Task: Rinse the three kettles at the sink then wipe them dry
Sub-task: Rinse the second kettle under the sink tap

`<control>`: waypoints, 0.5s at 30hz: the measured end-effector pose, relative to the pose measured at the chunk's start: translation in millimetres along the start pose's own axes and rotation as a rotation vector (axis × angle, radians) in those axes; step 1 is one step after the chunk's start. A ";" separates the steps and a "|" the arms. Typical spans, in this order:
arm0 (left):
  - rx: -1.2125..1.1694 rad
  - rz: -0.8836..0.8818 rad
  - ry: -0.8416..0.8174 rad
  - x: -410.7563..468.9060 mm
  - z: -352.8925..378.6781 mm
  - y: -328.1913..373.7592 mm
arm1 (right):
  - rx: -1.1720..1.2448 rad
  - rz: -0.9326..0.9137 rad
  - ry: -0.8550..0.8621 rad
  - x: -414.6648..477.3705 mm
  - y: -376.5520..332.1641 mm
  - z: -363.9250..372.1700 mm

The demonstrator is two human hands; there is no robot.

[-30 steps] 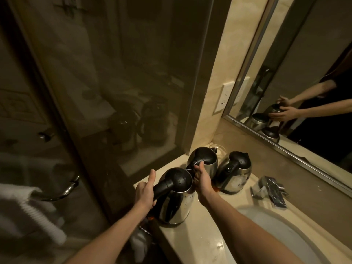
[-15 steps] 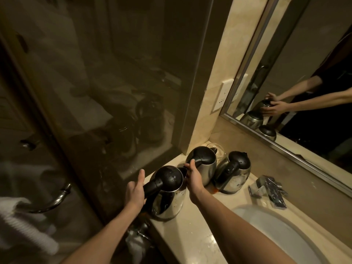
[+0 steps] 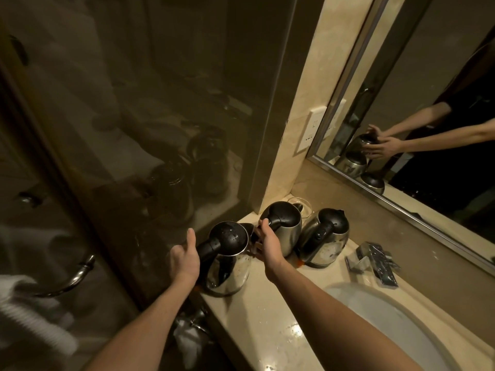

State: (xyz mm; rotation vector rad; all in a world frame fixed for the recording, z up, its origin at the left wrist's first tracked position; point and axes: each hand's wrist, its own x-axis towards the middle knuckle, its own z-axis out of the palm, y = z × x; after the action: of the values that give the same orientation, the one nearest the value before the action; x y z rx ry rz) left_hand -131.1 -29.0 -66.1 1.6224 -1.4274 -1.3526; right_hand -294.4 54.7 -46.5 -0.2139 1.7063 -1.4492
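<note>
Three steel kettles with black lids stand on the beige counter (image 3: 267, 330) left of the sink. My left hand (image 3: 184, 259) grips the black handle of the nearest kettle (image 3: 230, 271), thumb pointing up. Spread fingers of my right hand (image 3: 267, 243) press against that kettle's far side by the spout, as the mirror also shows. Right behind that hand stands the middle kettle (image 3: 288, 223). The third kettle (image 3: 328, 236) is to its right, untouched. Water drops sit on the nearest lid.
A white basin (image 3: 401, 333) lies at lower right, with a chrome faucet (image 3: 375, 263) behind it. The mirror (image 3: 428, 103) runs along the back wall. A dark glass partition (image 3: 160, 129) bounds the counter's left edge. A white towel (image 3: 32, 317) hangs on a rail at lower left.
The nearest kettle has shifted a little left toward the counter's edge with both hands still on it. My right hand's fingers now lie lower on its side.
</note>
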 end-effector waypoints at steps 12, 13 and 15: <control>0.127 0.042 0.005 6.9 -1.7 -2.5 | 0.033 -0.010 0.012 -16.3 -5.1 -28.2; 0.138 0.069 0.020 6.1 -2.1 -1.1 | 0.034 -0.013 0.009 -17.7 -5.4 -32.2; 0.124 0.145 0.091 4.0 -1.5 2.2 | 0.037 -0.024 0.015 -21.0 -7.1 -39.6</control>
State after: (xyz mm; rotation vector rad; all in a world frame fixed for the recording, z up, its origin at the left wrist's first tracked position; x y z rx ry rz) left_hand -130.8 -33.6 -64.9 1.6018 -1.5682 -1.1151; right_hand -311.6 94.1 -32.0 -0.2040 1.6930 -1.5018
